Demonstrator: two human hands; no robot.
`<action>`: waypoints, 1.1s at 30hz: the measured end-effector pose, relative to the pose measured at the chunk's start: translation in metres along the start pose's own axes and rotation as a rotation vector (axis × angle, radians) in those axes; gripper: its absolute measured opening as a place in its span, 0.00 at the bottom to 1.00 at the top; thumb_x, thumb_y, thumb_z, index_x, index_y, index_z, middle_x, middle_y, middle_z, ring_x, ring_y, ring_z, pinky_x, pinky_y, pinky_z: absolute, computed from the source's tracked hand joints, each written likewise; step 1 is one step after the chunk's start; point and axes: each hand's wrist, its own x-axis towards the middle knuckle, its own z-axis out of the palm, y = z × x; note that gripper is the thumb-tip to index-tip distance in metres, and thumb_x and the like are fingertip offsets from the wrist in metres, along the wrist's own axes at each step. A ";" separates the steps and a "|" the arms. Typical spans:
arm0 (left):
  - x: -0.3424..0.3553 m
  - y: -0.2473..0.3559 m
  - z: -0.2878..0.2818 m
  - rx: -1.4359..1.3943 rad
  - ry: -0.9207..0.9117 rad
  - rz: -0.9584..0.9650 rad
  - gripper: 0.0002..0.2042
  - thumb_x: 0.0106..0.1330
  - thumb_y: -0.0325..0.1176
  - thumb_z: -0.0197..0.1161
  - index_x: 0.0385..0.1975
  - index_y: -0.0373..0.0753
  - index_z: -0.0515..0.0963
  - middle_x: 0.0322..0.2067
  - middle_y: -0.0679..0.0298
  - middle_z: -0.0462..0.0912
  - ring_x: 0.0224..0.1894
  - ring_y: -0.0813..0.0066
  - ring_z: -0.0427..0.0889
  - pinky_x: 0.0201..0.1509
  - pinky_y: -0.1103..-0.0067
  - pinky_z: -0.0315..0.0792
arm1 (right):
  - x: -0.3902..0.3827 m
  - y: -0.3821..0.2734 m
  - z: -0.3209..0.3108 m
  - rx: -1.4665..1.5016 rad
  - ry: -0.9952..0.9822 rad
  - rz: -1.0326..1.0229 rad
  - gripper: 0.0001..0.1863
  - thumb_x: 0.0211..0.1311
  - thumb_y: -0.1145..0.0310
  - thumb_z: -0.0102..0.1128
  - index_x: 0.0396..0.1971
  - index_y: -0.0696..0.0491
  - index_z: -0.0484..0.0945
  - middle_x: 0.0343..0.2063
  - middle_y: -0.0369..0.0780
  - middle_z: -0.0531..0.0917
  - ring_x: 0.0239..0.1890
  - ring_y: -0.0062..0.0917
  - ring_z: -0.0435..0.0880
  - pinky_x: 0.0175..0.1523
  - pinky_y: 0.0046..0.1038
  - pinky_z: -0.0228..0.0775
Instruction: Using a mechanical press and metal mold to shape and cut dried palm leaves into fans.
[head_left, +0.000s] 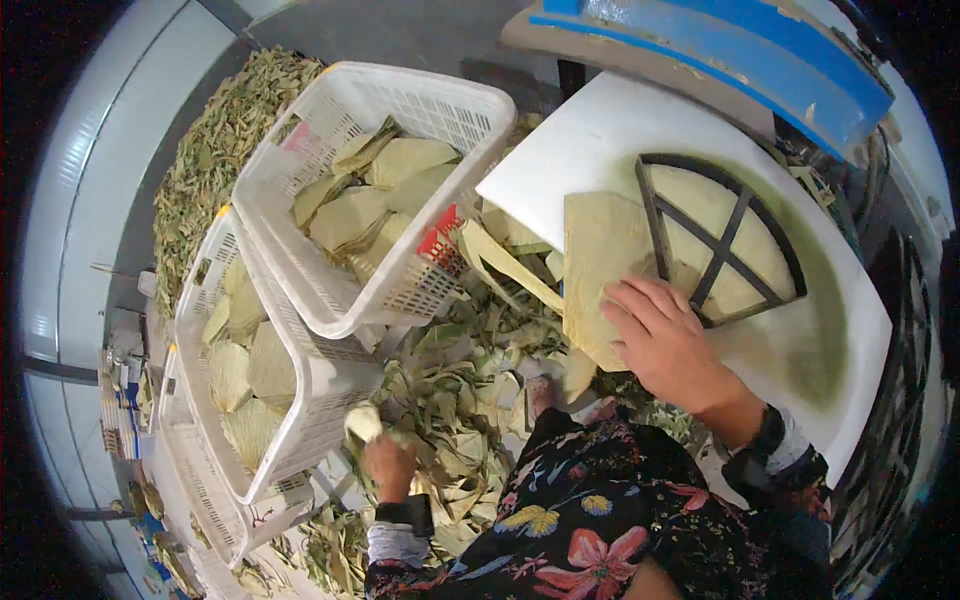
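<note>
A stack of dried, pale green leaves (603, 240) lies on the left part of a white board, partly under a black fan-shaped cutting die (722, 247) with crossed inner bars. More leaf fills the die's openings. My right hand (665, 345) rests on the stack beside the die's near left corner, its fingers stretched out over leaf and die edge. Low at the left, my left hand (390, 467) is closed around a pale leaf piece (365, 422) beside a white basket. That hand is slightly blurred, and its fingertips are partly hidden.
The white board (860, 310) sits under a blue machine part (720, 50). Two white plastic baskets (350, 310) (300, 470) hold cut leaves. Leaf scraps (460, 400) litter the floor between baskets and board. A big leaf heap (220, 150) lies along the wall.
</note>
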 end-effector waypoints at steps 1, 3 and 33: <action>-0.012 0.017 -0.028 -0.138 0.094 0.199 0.26 0.55 0.50 0.61 0.40 0.30 0.71 0.36 0.47 0.74 0.44 0.51 0.74 0.48 0.66 0.68 | 0.009 -0.013 -0.005 0.016 0.000 -0.031 0.25 0.49 0.65 0.59 0.49 0.57 0.69 0.51 0.42 0.70 0.57 0.37 0.65 0.60 0.39 0.56; -0.006 0.074 -0.024 -0.557 0.247 0.365 0.24 0.60 0.43 0.58 0.49 0.29 0.69 0.47 0.44 0.72 0.52 0.50 0.70 0.55 0.69 0.64 | 0.031 -0.023 -0.004 0.080 0.049 0.013 0.24 0.51 0.65 0.59 0.50 0.56 0.69 0.54 0.42 0.68 0.58 0.36 0.63 0.60 0.37 0.56; -0.018 0.229 -0.075 -2.142 -1.165 0.263 0.11 0.61 0.28 0.56 0.43 0.37 0.72 0.39 0.64 0.77 0.40 0.72 0.77 0.45 0.72 0.71 | 0.053 -0.021 0.016 -0.005 -0.224 -0.067 0.20 0.46 0.68 0.57 0.44 0.48 0.76 0.58 0.40 0.65 0.63 0.37 0.57 0.65 0.43 0.45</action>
